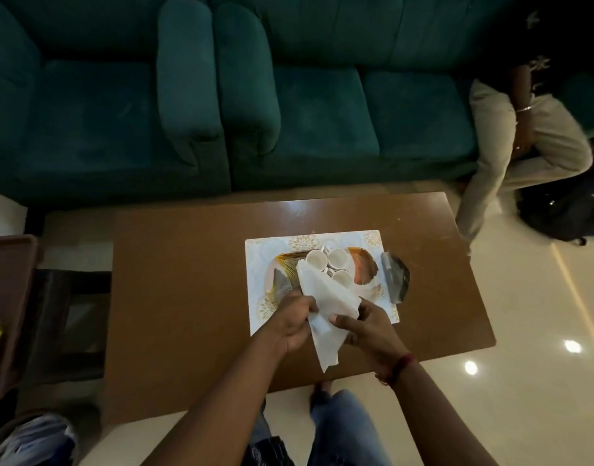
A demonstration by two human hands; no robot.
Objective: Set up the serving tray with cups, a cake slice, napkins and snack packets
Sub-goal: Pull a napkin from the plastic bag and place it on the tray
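Head view: your left hand [290,326] and right hand [366,326] both hold one white napkin [325,304] over the near edge of the serving tray [372,238]. Your left hand's fingers are curled tight round the napkin's left side. Your right hand pinches the right side, with the thumb lying on top of the paper and the other fingers bent under it. The napkin is partly unfolded: its far corner reaches over the gold-and-orange patterned dish [364,267] on the tray, and its near end hangs down over the table [188,280] towards the table's near edge. Three white cups [337,257] stand close together on the middle of the dish, just beyond the napkin's far corner. A dark snack packet [394,279] lies at the tray's right edge, partly overhanging it onto the table. The tray sits right of centre on the table. Beyond the table's far edge stands a green sofa [322,112], where another person [510,146] sits at the right end.
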